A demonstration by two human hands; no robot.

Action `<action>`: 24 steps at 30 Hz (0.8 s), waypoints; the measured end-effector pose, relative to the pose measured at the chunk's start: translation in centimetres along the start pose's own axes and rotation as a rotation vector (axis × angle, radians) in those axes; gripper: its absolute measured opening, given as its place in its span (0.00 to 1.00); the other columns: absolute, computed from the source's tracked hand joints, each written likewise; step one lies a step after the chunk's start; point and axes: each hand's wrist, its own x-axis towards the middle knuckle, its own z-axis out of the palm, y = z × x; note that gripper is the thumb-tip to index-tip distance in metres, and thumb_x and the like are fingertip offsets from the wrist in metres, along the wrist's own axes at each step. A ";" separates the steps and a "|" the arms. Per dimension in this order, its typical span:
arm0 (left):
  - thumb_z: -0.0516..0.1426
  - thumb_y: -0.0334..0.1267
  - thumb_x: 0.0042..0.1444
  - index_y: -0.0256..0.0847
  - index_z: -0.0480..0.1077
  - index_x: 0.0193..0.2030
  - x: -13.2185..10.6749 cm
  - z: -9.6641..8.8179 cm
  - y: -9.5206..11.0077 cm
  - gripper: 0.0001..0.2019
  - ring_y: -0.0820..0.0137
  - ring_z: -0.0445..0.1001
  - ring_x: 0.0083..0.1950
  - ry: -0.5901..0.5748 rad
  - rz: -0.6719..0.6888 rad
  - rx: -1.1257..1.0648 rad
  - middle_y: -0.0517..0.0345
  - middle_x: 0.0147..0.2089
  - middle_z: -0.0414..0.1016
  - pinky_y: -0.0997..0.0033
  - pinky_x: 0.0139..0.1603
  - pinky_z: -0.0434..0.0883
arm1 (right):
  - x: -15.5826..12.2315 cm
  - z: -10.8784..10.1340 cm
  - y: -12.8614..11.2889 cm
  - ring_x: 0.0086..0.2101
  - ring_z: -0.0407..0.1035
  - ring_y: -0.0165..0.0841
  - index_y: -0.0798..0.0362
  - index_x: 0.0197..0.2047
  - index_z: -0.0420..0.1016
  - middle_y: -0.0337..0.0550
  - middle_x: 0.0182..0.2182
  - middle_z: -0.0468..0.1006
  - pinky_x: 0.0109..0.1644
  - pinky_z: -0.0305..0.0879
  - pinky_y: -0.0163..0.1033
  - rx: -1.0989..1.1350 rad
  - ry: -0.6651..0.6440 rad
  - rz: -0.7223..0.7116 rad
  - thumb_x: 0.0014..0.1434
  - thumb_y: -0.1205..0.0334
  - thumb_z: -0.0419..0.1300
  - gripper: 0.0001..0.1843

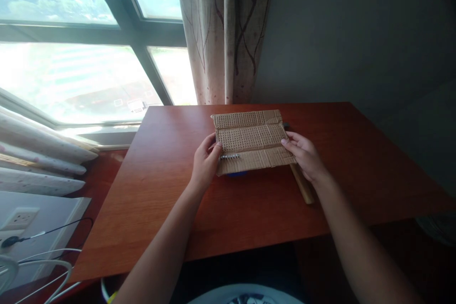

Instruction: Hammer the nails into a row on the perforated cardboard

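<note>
A creased piece of cardboard (249, 137) dotted with rows of small holes is held up over the table between both hands. At its left edge my left hand (208, 159) is closed, thumb on the front face. My right hand (304, 154) grips the right edge, thumb on top and fingers behind. A short row of small metallic pieces, perhaps nails or screws (231, 156), sits in the lower left of the cardboard. Behind the right edge a wooden handle (302, 185) lies on the table; its dark far end is mostly hidden. Something blue (238, 174) peeks out beneath the cardboard.
The reddish-brown wooden table (160, 152) fills the middle. A window (71, 76) and a patterned curtain (210, 33) stand behind on the left. At lower left are a wall socket (21, 219) and white cables (53, 266). A round white rim (245, 289) shows at the bottom.
</note>
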 end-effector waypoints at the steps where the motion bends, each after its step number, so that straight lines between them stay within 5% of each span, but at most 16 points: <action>1: 0.59 0.43 0.59 0.33 0.73 0.55 0.0 0.0 0.0 0.20 0.57 0.76 0.56 -0.003 -0.006 0.002 0.47 0.53 0.81 0.61 0.57 0.72 | -0.2 0.0 0.0 0.38 0.78 0.39 0.50 0.48 0.78 0.44 0.38 0.84 0.44 0.73 0.44 0.011 0.006 0.006 0.52 0.48 0.71 0.23; 11: 0.60 0.42 0.56 0.34 0.72 0.55 0.0 -0.3 -0.2 0.22 0.59 0.77 0.52 -0.054 -0.069 -0.029 0.47 0.51 0.80 0.63 0.53 0.72 | -4.4 0.5 1.0 0.27 0.68 0.29 0.50 0.38 0.78 0.40 0.32 0.79 0.23 0.60 0.32 0.241 0.062 0.143 0.55 0.45 0.69 0.18; 14: 0.59 0.43 0.56 0.33 0.72 0.56 0.1 -0.3 -0.2 0.22 0.60 0.77 0.51 -0.060 -0.072 -0.015 0.48 0.51 0.81 0.63 0.53 0.72 | -6.6 2.3 1.5 0.25 0.67 0.27 0.50 0.37 0.75 0.37 0.29 0.77 0.23 0.61 0.32 0.524 0.185 0.212 0.53 0.44 0.71 0.19; 17: 0.59 0.44 0.57 0.33 0.72 0.56 0.1 -0.3 -0.2 0.23 0.60 0.77 0.50 -0.062 -0.061 0.034 0.48 0.50 0.81 0.63 0.54 0.72 | -8.2 4.8 2.0 0.23 0.66 0.27 0.50 0.34 0.72 0.37 0.27 0.75 0.21 0.58 0.31 0.629 0.114 0.249 0.54 0.38 0.68 0.23; 24: 0.58 0.48 0.57 0.35 0.75 0.55 0.4 -1.0 -0.5 0.23 0.56 0.77 0.51 -0.063 -0.088 0.205 0.51 0.45 0.82 0.61 0.53 0.72 | -7.4 9.3 2.6 0.19 0.62 0.27 0.52 0.29 0.70 0.39 0.21 0.71 0.19 0.53 0.33 0.463 0.055 0.270 0.55 0.31 0.63 0.30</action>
